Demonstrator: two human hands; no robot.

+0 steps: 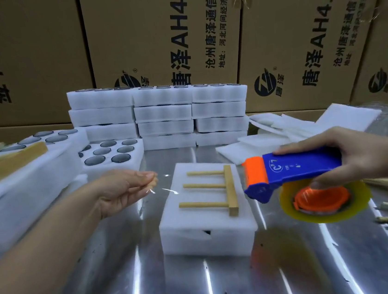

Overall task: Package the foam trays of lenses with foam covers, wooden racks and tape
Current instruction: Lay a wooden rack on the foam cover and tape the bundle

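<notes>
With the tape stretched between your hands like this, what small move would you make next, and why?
Probably lower the tape strip onto the foam block: the left hand pinches its free end, the right hand holds the dispenser, and the wooden rack lies on top, directly beneath.

Two hands — left hand (pixel 123 191), right hand (pixel 362 151). One tape dispenser (pixel 295 171), one roll of tape (pixel 341 216). One wooden rack (pixel 230 191), three-pronged, on one covered foam block (pixel 205 232). Three stacks of foam trays (pixel 163 112) — two open lens trays (pixel 138 161).
</notes>
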